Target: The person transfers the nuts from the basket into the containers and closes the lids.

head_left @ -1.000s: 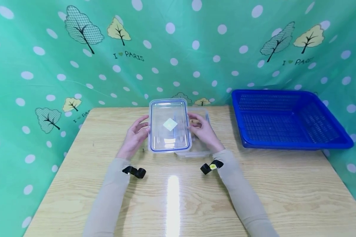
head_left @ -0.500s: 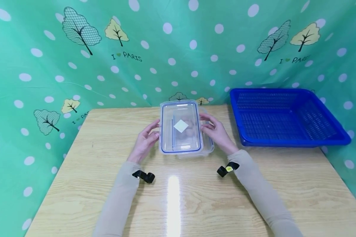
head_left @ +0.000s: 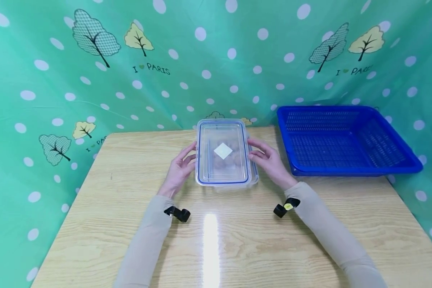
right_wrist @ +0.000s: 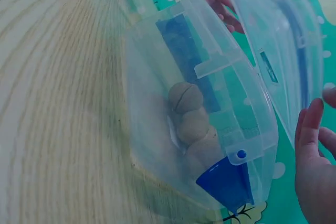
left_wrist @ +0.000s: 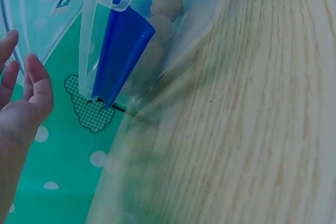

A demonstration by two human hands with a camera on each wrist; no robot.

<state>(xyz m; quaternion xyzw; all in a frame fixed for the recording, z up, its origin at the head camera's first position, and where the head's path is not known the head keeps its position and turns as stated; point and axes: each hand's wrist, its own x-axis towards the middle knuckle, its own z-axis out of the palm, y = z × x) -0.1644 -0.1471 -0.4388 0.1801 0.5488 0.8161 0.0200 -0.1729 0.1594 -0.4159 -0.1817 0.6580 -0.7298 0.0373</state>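
Note:
A clear plastic lid [head_left: 221, 170] with a blue seal and a white diamond sticker [head_left: 223, 151] is held between both hands. My left hand [head_left: 180, 170] grips its left edge, fingertips beneath the rim and thumb near the side. The right hand [head_left: 271, 164] pinches the opposite edge. Under the lid stands a clear plastic food box [right_wrist: 149, 69] with blue handle flaps [right_wrist: 226, 182]. Several round, light-brown balls [right_wrist: 186, 97] lie in the box, one with a seam line. In the right wrist view the lid tilts away above the box's rim.
A blue perforated plastic basket [head_left: 331, 148] stands at the back right of the wooden table [head_left: 137, 160]. A green dotted curtain [head_left: 201, 60] hangs along the table's back edge. Each wrist wears a small black camera [head_left: 180, 215].
Both hands have carried the lid to the right, so it now overlaps most of the box beneath. The move slows in the last half second.

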